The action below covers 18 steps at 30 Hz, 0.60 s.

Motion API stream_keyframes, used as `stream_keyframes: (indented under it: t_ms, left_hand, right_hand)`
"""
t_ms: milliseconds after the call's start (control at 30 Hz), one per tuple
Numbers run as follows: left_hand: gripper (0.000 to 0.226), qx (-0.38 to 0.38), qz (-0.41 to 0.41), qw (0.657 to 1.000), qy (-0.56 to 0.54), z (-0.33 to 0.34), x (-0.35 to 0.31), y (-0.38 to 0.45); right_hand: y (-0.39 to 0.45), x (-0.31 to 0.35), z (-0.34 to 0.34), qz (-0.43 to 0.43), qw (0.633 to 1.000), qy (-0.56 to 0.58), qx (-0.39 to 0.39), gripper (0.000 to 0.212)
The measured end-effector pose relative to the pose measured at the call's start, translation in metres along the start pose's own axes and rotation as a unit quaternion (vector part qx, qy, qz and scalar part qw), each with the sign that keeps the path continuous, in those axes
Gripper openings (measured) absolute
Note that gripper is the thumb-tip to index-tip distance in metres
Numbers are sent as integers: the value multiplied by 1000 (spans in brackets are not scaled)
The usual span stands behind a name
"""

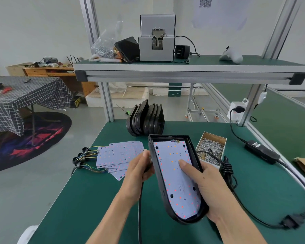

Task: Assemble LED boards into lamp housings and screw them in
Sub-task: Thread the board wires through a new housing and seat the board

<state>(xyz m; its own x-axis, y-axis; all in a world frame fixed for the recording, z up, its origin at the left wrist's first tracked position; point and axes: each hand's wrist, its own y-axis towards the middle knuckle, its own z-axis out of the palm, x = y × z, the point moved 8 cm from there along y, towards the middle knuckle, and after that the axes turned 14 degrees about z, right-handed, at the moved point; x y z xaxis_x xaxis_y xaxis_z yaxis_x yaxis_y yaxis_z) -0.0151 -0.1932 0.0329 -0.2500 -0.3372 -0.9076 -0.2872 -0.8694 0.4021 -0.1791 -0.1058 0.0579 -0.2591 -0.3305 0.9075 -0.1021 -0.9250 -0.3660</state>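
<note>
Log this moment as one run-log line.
stage: seating LED board | left hand: grips housing | right hand: thumb presses board | screws: none driven

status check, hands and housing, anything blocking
Left hand grips housing edge. Right hand cradles it, thumb pressing board inside. No screws in yet. Nothing in the way.

Readable marks

The LED board [176, 175] in the held housing [158, 182] shows "12V"; a QR code sheet [205, 1] hangs on the wall.

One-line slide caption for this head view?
Both hands seat an LED board in a black lamp housing, right thumb pressing it down.
</note>
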Motion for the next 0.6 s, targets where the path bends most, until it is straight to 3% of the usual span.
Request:
stream_keyframes:
  t_ms: [100, 233, 300, 433, 533, 600]
  left_hand:
    - [76, 28, 28, 999, 33, 4, -12, -4]
    - [75, -58, 90, 993, 43, 3, -46, -7]
    - [63, -99, 97, 990, 35, 2, -57, -11]
    - [29, -106, 55, 992, 49, 6, -62, -17]
    - [20, -156, 55, 979, 118, -1, -66, -21]
    - [25, -163, 69, 972, 152, -2, -68, -24]
  right_hand:
    - [-2, 9, -4, -35, 998, -40, -36, 12]
    - [-6, 11, -5, -60, 993, -76, -65, 9]
    - [-7, 10, -5, -72, 988, -109, -88, 11]
    - [-10, 11, -3, -100, 973, -176, -116, 6]
    - [-15, 14, 2, -121, 958, -229, -125, 33]
    - [-16, 16, 2, -120, 950, -259, -125, 49]
